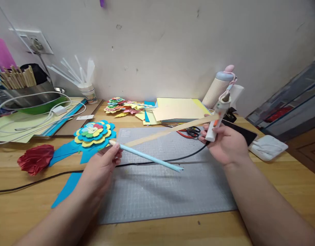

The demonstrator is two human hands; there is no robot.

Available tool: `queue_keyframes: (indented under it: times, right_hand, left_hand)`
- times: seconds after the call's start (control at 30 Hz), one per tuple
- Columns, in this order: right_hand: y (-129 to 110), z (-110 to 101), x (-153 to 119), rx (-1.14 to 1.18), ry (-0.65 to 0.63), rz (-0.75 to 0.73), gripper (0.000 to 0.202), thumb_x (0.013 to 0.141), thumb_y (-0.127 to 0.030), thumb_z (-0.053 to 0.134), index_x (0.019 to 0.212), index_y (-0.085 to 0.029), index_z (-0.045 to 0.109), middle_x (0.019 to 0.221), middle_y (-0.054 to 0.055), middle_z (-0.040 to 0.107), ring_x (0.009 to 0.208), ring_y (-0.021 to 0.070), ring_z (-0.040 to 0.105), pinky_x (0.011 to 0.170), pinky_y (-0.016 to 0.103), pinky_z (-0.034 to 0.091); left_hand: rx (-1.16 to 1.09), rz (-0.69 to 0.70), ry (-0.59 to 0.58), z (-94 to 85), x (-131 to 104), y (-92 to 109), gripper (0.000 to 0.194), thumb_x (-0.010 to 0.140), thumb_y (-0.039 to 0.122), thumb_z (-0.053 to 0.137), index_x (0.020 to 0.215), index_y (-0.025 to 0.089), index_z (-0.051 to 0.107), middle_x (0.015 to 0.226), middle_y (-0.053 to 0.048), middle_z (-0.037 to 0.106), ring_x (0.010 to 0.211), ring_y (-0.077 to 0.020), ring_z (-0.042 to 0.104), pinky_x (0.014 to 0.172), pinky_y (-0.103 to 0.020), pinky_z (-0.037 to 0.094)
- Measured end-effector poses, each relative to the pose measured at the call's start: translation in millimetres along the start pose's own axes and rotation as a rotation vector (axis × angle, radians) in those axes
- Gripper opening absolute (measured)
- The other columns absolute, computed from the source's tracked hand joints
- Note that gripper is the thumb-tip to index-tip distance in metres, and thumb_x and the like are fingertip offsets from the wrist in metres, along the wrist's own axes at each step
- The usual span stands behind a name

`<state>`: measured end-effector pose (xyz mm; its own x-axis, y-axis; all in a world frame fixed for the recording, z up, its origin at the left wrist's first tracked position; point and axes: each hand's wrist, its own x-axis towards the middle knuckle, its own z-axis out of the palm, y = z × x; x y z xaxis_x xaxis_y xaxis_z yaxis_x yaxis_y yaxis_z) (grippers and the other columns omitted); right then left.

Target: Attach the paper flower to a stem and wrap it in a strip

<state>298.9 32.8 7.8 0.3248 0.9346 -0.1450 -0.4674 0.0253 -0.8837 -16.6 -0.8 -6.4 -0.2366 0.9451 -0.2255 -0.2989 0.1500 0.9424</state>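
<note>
My left hand (pixel 102 167) pinches one end of a thin light blue paper stick (pixel 149 158), which slants down to the right over the grey cutting mat (pixel 172 191). From that pinched end a cream paper strip (pixel 162 133) stretches across to my right hand (pixel 227 141). My right hand is closed around a white hot glue gun (pixel 215 118) with its nozzle pointing up; the strip's far end lies against it. A black cord (pixel 183 158) runs from the glue gun across the mat. Left of my left hand lies a layered blue and yellow paper flower (pixel 94 134).
A red crumpled paper flower (pixel 35 159) lies at the left. Scissors (pixel 193 132), stacked coloured paper (pixel 179 108) and more paper flowers (pixel 116 105) sit behind the mat. A bottle (pixel 217 87), a phone (pixel 240 131) and a white charger (pixel 268 147) are on the right; a cup of glue sticks (pixel 87 92) stands at the back left.
</note>
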Motion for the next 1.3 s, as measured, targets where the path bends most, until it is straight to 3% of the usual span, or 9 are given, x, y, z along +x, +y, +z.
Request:
queue_keyframes:
  times: [0.07,0.17,0.33,0.47,0.67,0.77,0.9,1.1,1.3]
  right_hand:
    - [-2.7,7.0,-12.3,0.067,-0.223,0.087,0.030,0.078,-0.034,0.050,0.099,-0.021,0.065,0.079,0.003,0.053,0.066,0.0155,0.053,0.057,0.030,0.050]
    - [-9.9,12.2,-23.4,0.202,-0.337,0.134,0.044,0.091,-0.054,0.038,0.098,-0.020,0.066,0.075,0.001,0.047,0.062,0.0123,0.050,0.055,0.026,0.049]
    - [-23.5,3.6,-26.0,0.367,-0.304,-0.016,0.055,0.096,-0.057,0.023,0.082,-0.025,0.066,0.067,-0.002,0.044,0.038,0.0026,0.030,0.032,0.015,0.023]
    - [-16.8,3.1,-37.7,0.154,-0.326,-0.062,0.031,0.084,-0.051,0.055,0.097,-0.027,0.070,0.068,0.000,0.054,0.039,0.0037,0.039,0.032,0.017,0.025]
    - [24.5,20.8,-65.3,-0.240,-0.658,0.264,0.027,0.073,-0.038,0.076,0.094,-0.021,0.073,0.087,0.009,0.068,0.052,0.0109,0.054,0.045,0.024,0.039]
    - [37.3,29.1,-74.9,-0.168,-0.797,0.395,0.027,0.076,-0.041,0.073,0.090,-0.017,0.071,0.082,0.006,0.062,0.058,0.0090,0.051,0.051,0.022,0.040]
    - [43.2,36.2,-82.9,0.014,-0.776,0.501,0.027,0.080,-0.039,0.070,0.096,-0.018,0.067,0.083,0.002,0.054,0.065,0.0083,0.047,0.060,0.021,0.042]
    - [45.3,38.0,-91.5,-0.406,-0.790,0.257,0.033,0.083,-0.053,0.062,0.089,-0.021,0.068,0.082,0.004,0.062,0.066,0.0120,0.054,0.055,0.022,0.044]
    - [45.0,43.1,-97.4,-0.553,-0.729,0.074,0.021,0.081,-0.048,0.066,0.085,-0.027,0.069,0.077,0.002,0.066,0.074,0.0172,0.061,0.073,0.030,0.053]
  left_hand:
    - [0.028,0.012,0.007,-1.9,5.1,-7.9,0.031,0.060,0.038,0.083,0.068,0.015,0.064,0.061,0.002,0.055,0.059,-0.0103,0.048,0.051,-0.019,0.038]
    - [0.040,0.019,0.030,-6.5,10.3,-12.1,0.028,0.062,0.036,0.082,0.068,0.015,0.064,0.060,0.002,0.054,0.058,-0.0096,0.045,0.051,-0.019,0.037]
    - [-0.058,-0.069,0.103,-14.1,14.4,-7.0,0.024,0.066,0.035,0.078,0.073,0.017,0.062,0.067,0.002,0.056,0.060,-0.0096,0.050,0.051,-0.018,0.041]
    - [-0.144,-0.159,0.115,-14.8,10.5,-0.5,0.014,0.072,0.028,0.072,0.075,0.018,0.063,0.067,0.002,0.055,0.058,-0.0091,0.050,0.048,-0.018,0.043]
    - [-0.159,-0.176,0.019,-10.5,-1.8,-0.5,0.017,0.071,0.030,0.075,0.077,0.017,0.066,0.073,0.001,0.059,0.067,-0.0101,0.053,0.062,-0.020,0.049]
    - [-0.026,-0.127,-0.040,-12.7,-5.3,-6.9,0.023,0.069,0.037,0.078,0.075,0.019,0.066,0.069,0.003,0.058,0.064,-0.0095,0.050,0.059,-0.019,0.044]
    - [0.194,-0.016,-0.127,-16.4,-9.8,-10.8,0.024,0.073,0.044,0.073,0.071,0.021,0.066,0.064,0.004,0.057,0.061,-0.0103,0.045,0.059,-0.020,0.038]
    - [0.384,0.087,-0.135,-10.2,-19.9,-3.4,0.022,0.075,0.044,0.069,0.071,0.022,0.067,0.074,0.001,0.067,0.076,-0.0167,0.057,0.075,-0.026,0.041]
    - [0.360,0.061,-0.151,-4.7,-24.8,-2.5,0.022,0.073,0.042,0.070,0.067,0.022,0.066,0.070,0.002,0.065,0.071,-0.0156,0.056,0.071,-0.026,0.041]
